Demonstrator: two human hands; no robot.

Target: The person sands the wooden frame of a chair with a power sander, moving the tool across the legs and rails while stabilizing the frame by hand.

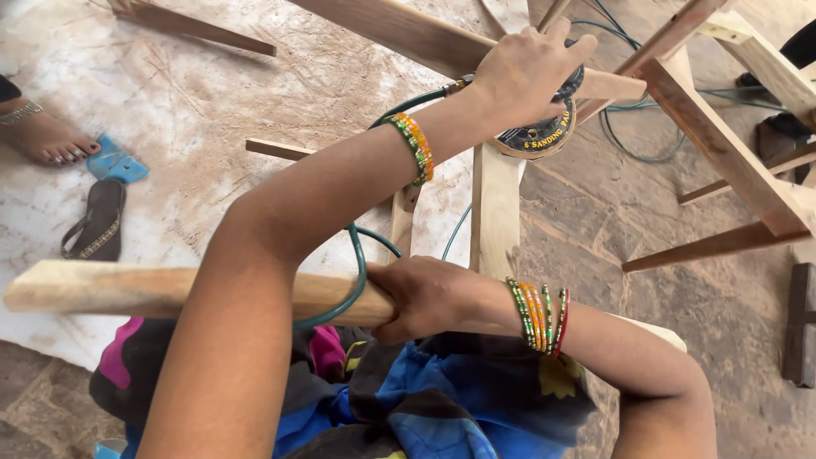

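Gripping a wooden leg (170, 291), the right hand (425, 297) is closed; left hand (527, 72) clasps a sander (544, 127).

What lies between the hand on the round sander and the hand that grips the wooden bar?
In the head view, an upright pale wooden plank and a green hose lie between the left hand on the sander and the right hand on the wooden bar.

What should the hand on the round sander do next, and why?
Probably slide the sander a little way along the wooden piece under it. The left hand is pressed on top of the sander, with its pad against the bare, pale wood of the frame. The right hand grips a wooden leg nearer the body, seemingly steadying the frame. The green hose crosses that leg, so a short move seems safest.
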